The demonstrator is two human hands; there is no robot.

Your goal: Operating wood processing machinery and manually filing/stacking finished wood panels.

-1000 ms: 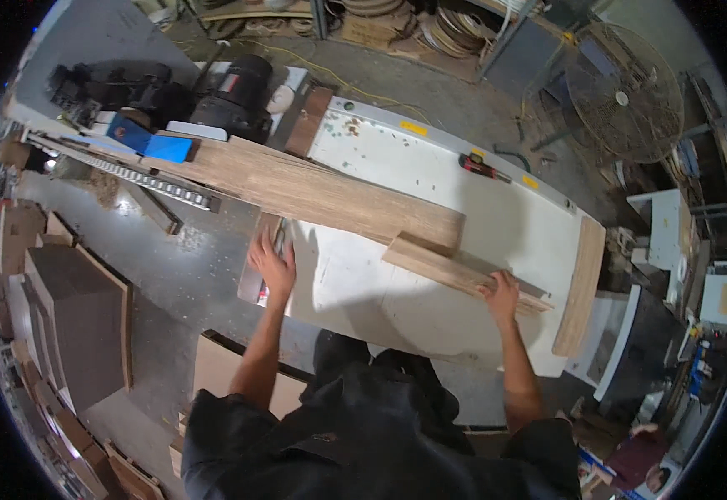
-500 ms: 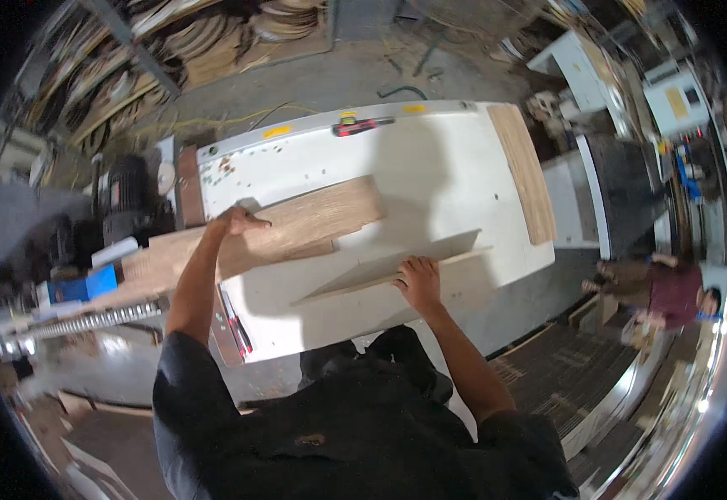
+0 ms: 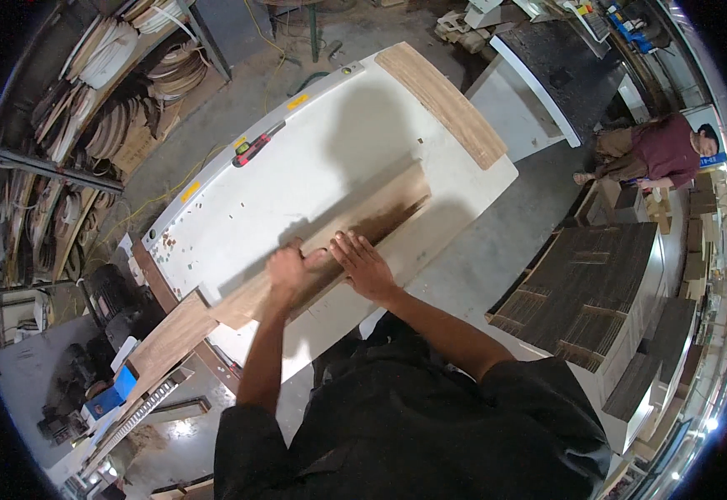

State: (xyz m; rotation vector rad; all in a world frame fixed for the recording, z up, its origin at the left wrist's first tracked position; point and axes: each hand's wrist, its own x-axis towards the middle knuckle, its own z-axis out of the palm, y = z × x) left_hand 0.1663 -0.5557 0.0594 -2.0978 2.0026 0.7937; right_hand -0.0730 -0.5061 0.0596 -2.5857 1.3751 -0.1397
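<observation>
My left hand (image 3: 294, 268) grips a wood-grain board (image 3: 251, 297), its fingers at the far edge and its thumb on top. The board lies slantwise across a white-topped table (image 3: 288, 179). Right beside it, my right hand (image 3: 365, 267) rests with fingers stretched out over the near side of the boards, a dark shadow just beyond it. A paler board surface (image 3: 417, 242) runs along the near side; how it meets the wood-grain board is partly hidden by my hands. Another wood-grain strip (image 3: 172, 329) sticks out past the table's left end.
A red-and-black hand tool (image 3: 255, 146) lies near the table's far edge. One more wood-grain board (image 3: 447, 104) lies along the right end. Small chips (image 3: 176, 246) are scattered at the far left. Stacked dark panels (image 3: 588, 292) and another person (image 3: 663, 150) are at the right.
The view has turned. My right hand has moved from the pale board standing on edge to beside my left hand. A wood-grain board now reaches further across the table.
</observation>
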